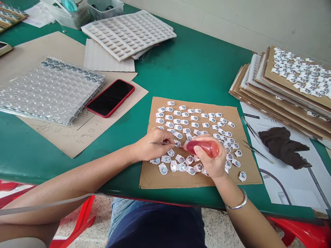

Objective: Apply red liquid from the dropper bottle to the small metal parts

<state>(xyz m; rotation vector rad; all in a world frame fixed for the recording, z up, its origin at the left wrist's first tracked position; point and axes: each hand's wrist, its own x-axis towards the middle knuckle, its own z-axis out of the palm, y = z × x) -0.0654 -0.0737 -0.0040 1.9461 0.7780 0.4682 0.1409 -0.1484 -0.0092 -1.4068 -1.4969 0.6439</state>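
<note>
Red-cased smartphone (110,98) beside bubble wrap (51,91); dark cloth (281,146).

Pale wall (258,24), green table (191,69), terrazzo floor (217,224), red stools (302,234)

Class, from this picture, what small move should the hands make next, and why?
Probably a gentle squeeze of the translucent red squeeze bulb in the right hand, since its tip points at the small round white-backed disc, which the fine steel tweezers in the left hand reach.
</note>
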